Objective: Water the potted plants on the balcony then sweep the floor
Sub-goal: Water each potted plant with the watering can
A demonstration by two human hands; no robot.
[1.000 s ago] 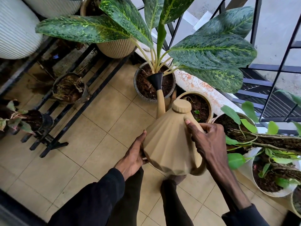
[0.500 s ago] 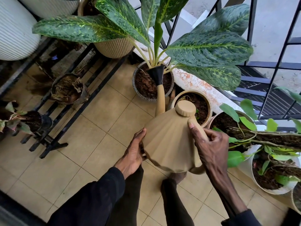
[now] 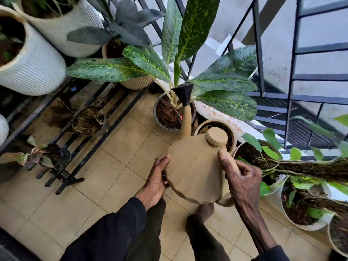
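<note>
A tan faceted watering can hangs over the tiled floor, held in both hands. My right hand grips its handle, thumb pointing at the round cap. My left hand presses flat against the can's left side. The long spout ends in a black rose over the soil of a speckled grey pot with a big spotted-leaf plant. No water stream is visible.
More pots line the dark railing on the right: a tan pot and white pots with vines. A black metal rack with small pots lies on the left, behind it ribbed white planters. Beige floor tiles.
The view has tilted up, showing more planters at the back. The can's spout sits a little higher over the grey pot; both hands keep their grip.
</note>
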